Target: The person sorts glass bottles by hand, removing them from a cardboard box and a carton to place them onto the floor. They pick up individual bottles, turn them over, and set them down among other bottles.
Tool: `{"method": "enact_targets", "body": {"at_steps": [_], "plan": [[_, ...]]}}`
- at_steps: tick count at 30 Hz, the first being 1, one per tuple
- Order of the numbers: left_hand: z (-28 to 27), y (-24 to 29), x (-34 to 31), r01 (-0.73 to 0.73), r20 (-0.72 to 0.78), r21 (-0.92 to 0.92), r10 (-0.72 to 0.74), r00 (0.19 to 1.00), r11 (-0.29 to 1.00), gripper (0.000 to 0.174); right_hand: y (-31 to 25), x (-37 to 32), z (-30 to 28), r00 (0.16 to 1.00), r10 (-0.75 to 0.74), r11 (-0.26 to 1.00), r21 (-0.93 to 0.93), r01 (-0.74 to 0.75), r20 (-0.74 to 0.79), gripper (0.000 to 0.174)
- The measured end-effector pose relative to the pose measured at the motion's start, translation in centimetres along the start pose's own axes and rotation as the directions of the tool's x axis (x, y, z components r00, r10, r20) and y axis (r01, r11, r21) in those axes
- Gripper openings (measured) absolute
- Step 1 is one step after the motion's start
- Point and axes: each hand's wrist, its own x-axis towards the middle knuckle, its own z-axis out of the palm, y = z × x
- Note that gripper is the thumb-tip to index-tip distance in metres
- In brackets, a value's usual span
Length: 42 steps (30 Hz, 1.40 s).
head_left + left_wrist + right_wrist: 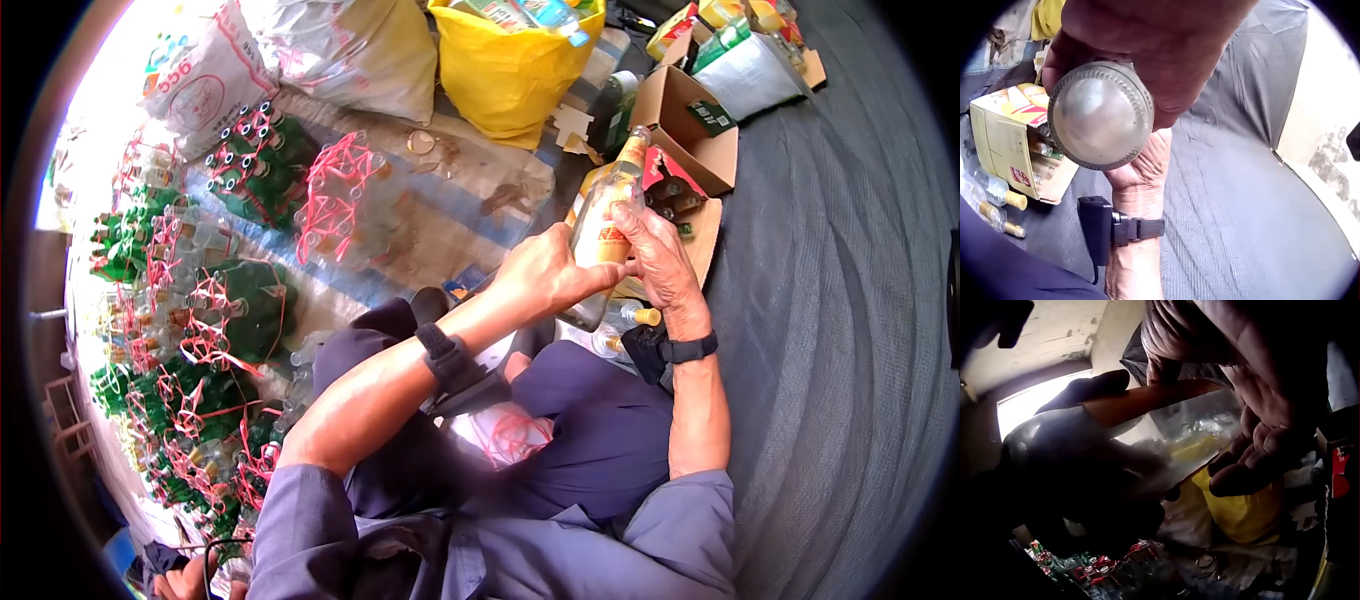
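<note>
A clear glass bottle with a yellow and red label is held between both hands, its neck up and away from the body. My left hand grips its side, thumb across the lower part. From the other side my right hand holds it near the label. The round bottle base faces the left wrist view, the left hand curled around it. In the right wrist view the bottle lies across, dark, with the right hand at its upper end.
Bundled bottles tied with pink string stand at left. A yellow bag and white sacks are at the back. An open carton and a box of bottles stand beyond the hands; loose bottles lie nearby.
</note>
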Motion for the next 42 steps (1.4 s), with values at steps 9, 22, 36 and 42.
{"method": "enact_targets", "body": {"at_steps": [9, 22, 36, 42], "plan": [[-1.0, -0.6, -0.1, -0.161, 0.015, -0.452, 0.188, 0.982, 0.878, 0.052, 2.4, 1.9, -0.1, 0.926, 0.194, 0.682, 0.635, -0.364, 0.323, 0.043], [-8.8, -1.5, -0.3, -0.3, -0.274, -0.706, 0.143, 0.951, 0.641, 0.041, 5.3, 4.5, -2.0, 0.703, 0.238, 0.345, 0.619, -0.706, 0.67, 0.087], [-6.7, -1.5, 0.7, -0.294, -0.379, -0.628, 0.047, 0.924, 0.721, 0.042, 1.2, 0.6, 2.0, 0.903, 0.236, 0.758, 0.514, -0.402, 0.357, 0.051], [-8.7, -1.2, -1.8, -0.381, -0.463, -0.631, 0.065, 0.884, 0.676, 0.06, -3.6, -3.3, 5.5, 0.907, -0.183, 0.979, -0.017, 0.204, 0.379, 0.042]]}}
